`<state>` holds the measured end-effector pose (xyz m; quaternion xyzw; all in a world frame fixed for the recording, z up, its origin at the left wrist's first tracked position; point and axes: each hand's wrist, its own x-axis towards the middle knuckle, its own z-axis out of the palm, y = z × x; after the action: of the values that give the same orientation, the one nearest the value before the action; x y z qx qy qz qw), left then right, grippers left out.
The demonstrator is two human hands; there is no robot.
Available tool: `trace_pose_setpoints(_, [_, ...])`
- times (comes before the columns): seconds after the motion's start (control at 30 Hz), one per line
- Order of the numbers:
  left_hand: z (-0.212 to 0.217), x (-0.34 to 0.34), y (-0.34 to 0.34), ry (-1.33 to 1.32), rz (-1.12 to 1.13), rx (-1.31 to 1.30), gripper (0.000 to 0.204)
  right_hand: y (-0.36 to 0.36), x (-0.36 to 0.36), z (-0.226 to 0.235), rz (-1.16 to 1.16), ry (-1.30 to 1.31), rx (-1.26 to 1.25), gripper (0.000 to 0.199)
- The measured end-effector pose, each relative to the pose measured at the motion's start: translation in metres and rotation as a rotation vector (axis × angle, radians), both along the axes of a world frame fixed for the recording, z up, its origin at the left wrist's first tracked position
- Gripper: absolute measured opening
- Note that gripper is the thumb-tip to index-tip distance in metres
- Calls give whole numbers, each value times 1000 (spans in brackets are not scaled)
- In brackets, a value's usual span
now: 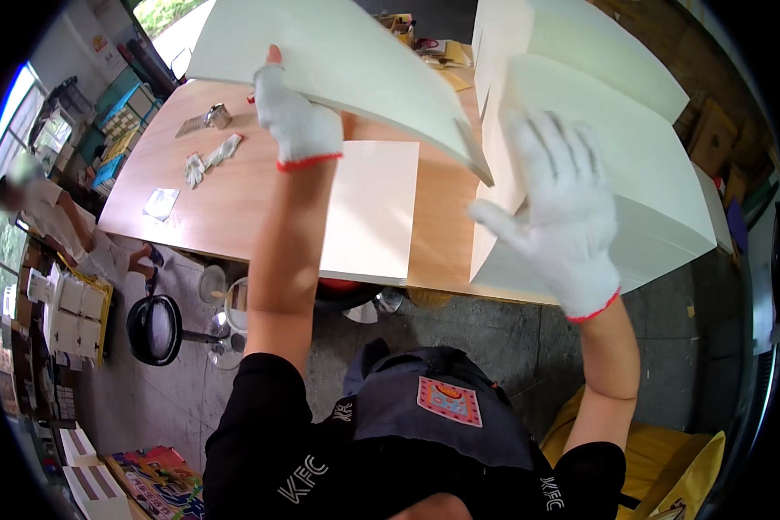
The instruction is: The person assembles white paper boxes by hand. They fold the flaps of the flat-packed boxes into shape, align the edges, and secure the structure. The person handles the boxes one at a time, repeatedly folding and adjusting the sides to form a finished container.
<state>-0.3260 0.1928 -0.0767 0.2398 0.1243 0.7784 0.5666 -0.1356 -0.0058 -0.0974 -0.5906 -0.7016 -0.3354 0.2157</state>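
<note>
My left hand point(296, 117), in a white knit glove with a red cuff and a bare fingertip showing, grips the near edge of a large white slab of sheets or board point(338, 61). That slab is raised and tilted above the table, and its thin edge faces me. My right hand point(568, 195), gloved the same way, has its fingers spread and holds nothing. It hovers before or against tall white stacks of sheets point(659, 165); whether it touches them I cannot tell. A lower white stack point(370, 208) lies on the table between my arms.
The wooden table point(225, 195) bears loose gloves point(212, 160), a metal cup point(217, 115) and a small clear packet point(161, 204). Round stools point(154, 330) stand at its near left edge. Another person point(56, 217) is at far left, beside a cart of white stacks point(71, 312).
</note>
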Motion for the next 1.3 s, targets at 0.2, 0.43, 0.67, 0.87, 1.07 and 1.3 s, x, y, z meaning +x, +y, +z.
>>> trace_pose_setpoints(0.2, [-65,-19,-21,36,-107,163,39,59,-60,-47,175,248,19,60])
trace_pose_setpoints(0.43, [-49,-55,-16,905,-55,499,80,111,-79,-104,291,1233,-128,44])
trace_pose_setpoints(0.67, [-208,-240,100,1529,-231,-181,73,151,-83,-172,471,1923,-336,47])
trace_pose_setpoints(0.87, [-261,-237,86,1409,-374,-276,58,175,-76,-250,218,1974,-544,47])
trace_pose_setpoints(1.07, [-301,-239,67,1836,-400,-189,52,171,-66,-285,65,1808,-612,45])
trace_pose_setpoints(1.3, [-239,-229,24,2083,-420,-159,54,145,-76,-199,-339,689,-966,87])
